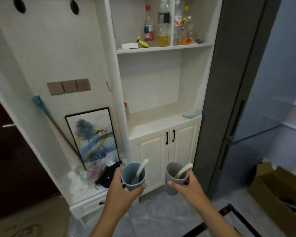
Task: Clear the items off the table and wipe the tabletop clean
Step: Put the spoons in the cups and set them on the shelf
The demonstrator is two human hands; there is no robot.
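Left hand: fingers and thumb curled round a blue cup, cup upright, held in the air in front of the body. A cream spoon stands in it, handle leaning up and to the right past the rim.

Right hand: clamped on a grey cup, thumb across the near wall, fingers behind it. Cup upright, at about the same height as the blue one, the two apart. A second cream spoon leans out over its right rim.

Both cups are held over the grey floor, in front of a white cabinet with two doors and black handles. No tabletop identifiable in view.

Cabinet counter: a pale blue cloth at its right end.
Shelf above: several bottles, some with yellow or orange liquid.

Left of cabinet: a framed picture leaning on the wall; a black mask and clear wrappings on the low ledge below it. Wall switches higher up.

Right: a grey fridge; an open cardboard box on the floor.
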